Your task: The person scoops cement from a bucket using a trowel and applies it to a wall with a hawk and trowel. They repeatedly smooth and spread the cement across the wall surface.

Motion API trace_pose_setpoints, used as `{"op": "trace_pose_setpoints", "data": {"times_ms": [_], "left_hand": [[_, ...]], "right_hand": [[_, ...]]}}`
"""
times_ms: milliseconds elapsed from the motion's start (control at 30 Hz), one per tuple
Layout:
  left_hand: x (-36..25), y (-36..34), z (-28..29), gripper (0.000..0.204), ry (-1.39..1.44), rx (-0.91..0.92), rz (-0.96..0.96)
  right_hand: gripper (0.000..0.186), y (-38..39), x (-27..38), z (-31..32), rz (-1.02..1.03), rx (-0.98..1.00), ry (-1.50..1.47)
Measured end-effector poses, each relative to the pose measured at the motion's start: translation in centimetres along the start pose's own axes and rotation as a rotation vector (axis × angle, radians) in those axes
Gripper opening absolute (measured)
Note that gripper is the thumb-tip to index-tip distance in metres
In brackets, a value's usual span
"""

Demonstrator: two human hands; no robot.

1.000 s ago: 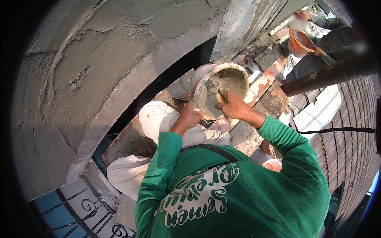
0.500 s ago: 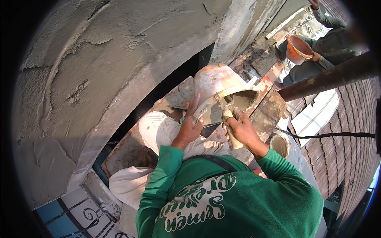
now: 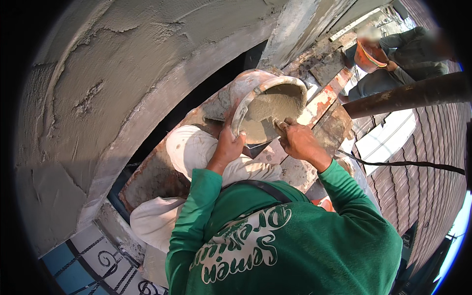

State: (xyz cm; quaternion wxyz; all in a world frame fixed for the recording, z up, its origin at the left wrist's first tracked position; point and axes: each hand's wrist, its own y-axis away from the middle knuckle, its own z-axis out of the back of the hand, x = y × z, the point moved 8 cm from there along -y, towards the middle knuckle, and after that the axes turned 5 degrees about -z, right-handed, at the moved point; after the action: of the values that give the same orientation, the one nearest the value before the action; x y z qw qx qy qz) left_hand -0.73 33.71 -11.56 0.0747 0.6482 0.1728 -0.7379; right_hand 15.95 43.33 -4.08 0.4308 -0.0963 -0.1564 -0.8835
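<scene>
A mortar-smeared bucket (image 3: 244, 84) is tipped with its mouth toward me. Wet grey mortar (image 3: 268, 109) lies inside it. My left hand (image 3: 229, 149) is closed on the near left of the rim, thumb over the edge. At the rim's lower right, my right hand (image 3: 301, 141) is wrapped round a trowel (image 3: 280, 128); little of the tool shows, and its blade is hidden or lost against the mortar.
A freshly plastered wall (image 3: 118, 88) rises on the left, above a dark gap. Stained planks (image 3: 324, 105) lie under the bucket. A thick pole (image 3: 408, 101) and a black cable (image 3: 418, 164) cross the right. Beyond, a co-worker holds an orange bucket (image 3: 366, 59).
The bucket has turned its mouth more toward me, showing more mortar. My right hand has changed its angle, and the trowel's wooden handle no longer shows below it. The co-worker's orange bucket has tilted.
</scene>
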Motion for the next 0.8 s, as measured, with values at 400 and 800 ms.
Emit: {"op": "trace_pose_setpoints", "data": {"times_ms": [400, 800], "left_hand": [[-2.6, -0.5, -0.2, 0.089, -0.086, -0.047, -0.156], [-3.7, 0.2, -0.4, 0.088, -0.097, 0.034, -0.226]], "right_hand": [[0.039, -1.1, -1.9, -3.0, -0.114, -0.094, 0.075], [0.045, -1.8, -5.2, -6.3, -0.429, 0.185, -0.53]]}}
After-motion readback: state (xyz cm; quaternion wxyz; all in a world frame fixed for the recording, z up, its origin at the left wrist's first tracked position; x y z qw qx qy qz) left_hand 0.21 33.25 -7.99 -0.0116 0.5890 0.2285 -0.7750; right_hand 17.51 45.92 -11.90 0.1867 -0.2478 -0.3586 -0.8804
